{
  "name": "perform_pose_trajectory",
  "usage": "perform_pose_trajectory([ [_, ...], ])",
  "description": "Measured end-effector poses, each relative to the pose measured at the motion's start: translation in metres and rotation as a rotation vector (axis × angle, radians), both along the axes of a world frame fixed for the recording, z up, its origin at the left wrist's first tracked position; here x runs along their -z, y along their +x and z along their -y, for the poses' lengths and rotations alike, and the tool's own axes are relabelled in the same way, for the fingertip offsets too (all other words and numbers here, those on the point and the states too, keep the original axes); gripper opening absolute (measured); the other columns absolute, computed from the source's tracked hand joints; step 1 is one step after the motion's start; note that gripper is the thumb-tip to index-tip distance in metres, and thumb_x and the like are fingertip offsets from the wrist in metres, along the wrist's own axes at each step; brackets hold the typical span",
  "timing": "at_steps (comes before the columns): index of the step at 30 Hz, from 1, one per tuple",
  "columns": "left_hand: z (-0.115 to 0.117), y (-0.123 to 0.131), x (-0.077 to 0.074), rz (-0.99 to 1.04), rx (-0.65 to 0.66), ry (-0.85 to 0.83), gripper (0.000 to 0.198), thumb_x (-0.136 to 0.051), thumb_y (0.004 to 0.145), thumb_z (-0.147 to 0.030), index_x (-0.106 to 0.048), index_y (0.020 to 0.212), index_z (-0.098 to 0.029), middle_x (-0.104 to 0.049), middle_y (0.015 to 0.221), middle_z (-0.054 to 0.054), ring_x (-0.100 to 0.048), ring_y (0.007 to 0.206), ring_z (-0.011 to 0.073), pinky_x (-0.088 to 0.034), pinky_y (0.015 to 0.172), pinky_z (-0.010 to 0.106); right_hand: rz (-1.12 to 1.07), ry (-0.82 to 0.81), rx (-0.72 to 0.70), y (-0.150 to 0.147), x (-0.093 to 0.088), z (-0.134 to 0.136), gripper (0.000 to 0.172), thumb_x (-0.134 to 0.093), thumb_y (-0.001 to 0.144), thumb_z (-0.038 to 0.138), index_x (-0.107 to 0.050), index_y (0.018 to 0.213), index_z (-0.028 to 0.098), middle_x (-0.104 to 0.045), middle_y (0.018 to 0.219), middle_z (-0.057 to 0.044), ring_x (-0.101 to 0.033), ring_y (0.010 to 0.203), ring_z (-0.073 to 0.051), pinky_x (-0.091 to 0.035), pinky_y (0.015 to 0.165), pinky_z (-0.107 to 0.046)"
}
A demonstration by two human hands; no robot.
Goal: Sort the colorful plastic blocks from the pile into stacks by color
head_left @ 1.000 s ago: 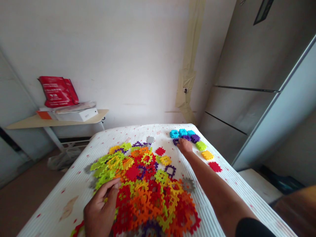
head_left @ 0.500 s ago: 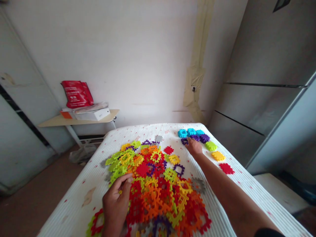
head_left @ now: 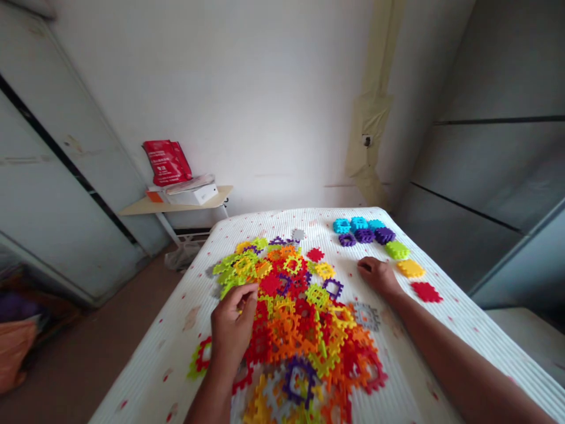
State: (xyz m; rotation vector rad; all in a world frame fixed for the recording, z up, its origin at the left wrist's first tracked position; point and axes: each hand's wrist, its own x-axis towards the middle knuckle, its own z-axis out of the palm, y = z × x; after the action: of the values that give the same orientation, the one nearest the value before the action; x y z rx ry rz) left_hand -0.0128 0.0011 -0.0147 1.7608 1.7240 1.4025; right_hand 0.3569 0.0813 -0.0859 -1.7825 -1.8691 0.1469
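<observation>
My left hand [head_left: 235, 315] is over the left side of a heap of plastic interlocking toothed squares [head_left: 282, 330]. Its thumb and fingertips are pressed together, and anything between them is hidden. On the white cloth right of the heap, my right hand [head_left: 379, 275] is low, its fingers loosely bent and slightly apart, with no piece showing in them. Beyond it lies a purple square frame [head_left: 346, 239], beside purple stacks [head_left: 364, 235] and blue stacks [head_left: 342, 225]. A green stack [head_left: 397, 250], a yellow square [head_left: 411, 268] and a red square [head_left: 426, 292] run down the right side.
A white, ribbed, spotted cloth [head_left: 176, 347] covers the table. A grey square [head_left: 299, 234] and a red square [head_left: 315, 254] lie just off the heap. Behind to the left, a small side table [head_left: 223, 197] bears a white box and a red bag [head_left: 166, 163]. A grey cabinet [head_left: 498, 159] stands on the right.
My right hand has let go of the purple square frame and drawn back from it toward me. My left hand stays by the heap. The view has turned left.
</observation>
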Motion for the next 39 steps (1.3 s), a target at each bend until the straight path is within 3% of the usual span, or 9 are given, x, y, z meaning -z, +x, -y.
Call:
perform_pose_trajectory([
  [5,-0.014,0.023,-0.007,-0.401,0.202,-0.175,0.022,-0.047,0.079,-0.021,-0.067,0.086,-0.02,-0.069,0.088,0.004,-0.062,0.084,0.0154,-0.047,0.078,0.027,0.089,-0.004,0.026,-0.004,0.001,0.001,0.023,-0.045,0.08,0.025,-0.066,0.084,0.019,-0.067,0.089,-0.005,-0.06,0.079,-0.015,-0.042,0.069,-0.022],
  [8,-0.028,0.038,-0.007,-0.65,0.195,-0.252,0.018,-0.052,0.077,-0.019,-0.069,0.081,-0.022,-0.069,0.086,0.004,-0.06,0.085,0.0167,-0.044,0.08,0.028,0.102,0.004,0.024,-0.006,0.0,0.001,0.023,-0.045,0.08,0.024,-0.067,0.086,0.019,-0.067,0.09,-0.005,-0.06,0.08,-0.015,-0.041,0.07,-0.021],
  [14,-0.045,0.051,-0.001,-0.829,0.155,-0.294,0.012,-0.057,0.072,-0.021,-0.068,0.067,-0.023,-0.065,0.074,0.006,-0.058,0.078,0.0195,-0.042,0.072,0.029,0.072,0.003,0.027,-0.005,0.001,0.0,0.022,-0.045,0.08,0.022,-0.066,0.085,0.019,-0.067,0.09,-0.004,-0.06,0.08,-0.014,-0.04,0.071,-0.021],
  [19,-0.049,0.054,0.001,-0.857,0.138,-0.323,0.014,-0.056,0.071,-0.02,-0.065,0.061,-0.022,-0.063,0.068,0.005,-0.059,0.076,0.0187,-0.041,0.07,0.028,0.084,-0.022,0.045,-0.005,0.001,-0.001,0.022,-0.046,0.08,0.022,-0.067,0.086,0.019,-0.066,0.091,-0.004,-0.059,0.081,-0.014,-0.04,0.07,-0.021],
  [26,-0.047,0.055,-0.004,-0.7,0.149,-0.282,0.017,-0.052,0.07,-0.016,-0.061,0.056,-0.021,-0.063,0.071,0.005,-0.058,0.081,0.02,-0.041,0.077,0.03,0.074,-0.043,0.056,-0.008,-0.002,0.0,0.022,-0.045,0.081,0.02,-0.066,0.086,0.019,-0.066,0.092,-0.004,-0.058,0.081,-0.013,-0.039,0.069,-0.019],
  [32,-0.053,0.054,-0.015,-0.322,0.19,-0.259,0.017,-0.051,0.071,-0.022,-0.067,0.072,-0.019,-0.067,0.081,0.006,-0.06,0.086,0.0215,-0.041,0.083,0.033,0.092,-0.062,0.069,-0.009,-0.006,0.002,0.022,-0.045,0.081,0.021,-0.066,0.087,0.019,-0.065,0.092,-0.004,-0.058,0.081,-0.013,-0.038,0.068,-0.019],
  [39,-0.074,0.087,-0.009,0.243,0.342,-0.406,0.032,-0.058,0.071,-0.033,-0.063,0.093,-0.009,-0.062,0.061,0.002,-0.058,0.057,0.0146,-0.045,0.055,0.026,0.088,-0.052,0.062,-0.008,-0.005,0.0,0.022,-0.045,0.082,0.021,-0.066,0.088,0.018,-0.065,0.093,-0.004,-0.058,0.081,-0.014,-0.038,0.068,-0.02],
])
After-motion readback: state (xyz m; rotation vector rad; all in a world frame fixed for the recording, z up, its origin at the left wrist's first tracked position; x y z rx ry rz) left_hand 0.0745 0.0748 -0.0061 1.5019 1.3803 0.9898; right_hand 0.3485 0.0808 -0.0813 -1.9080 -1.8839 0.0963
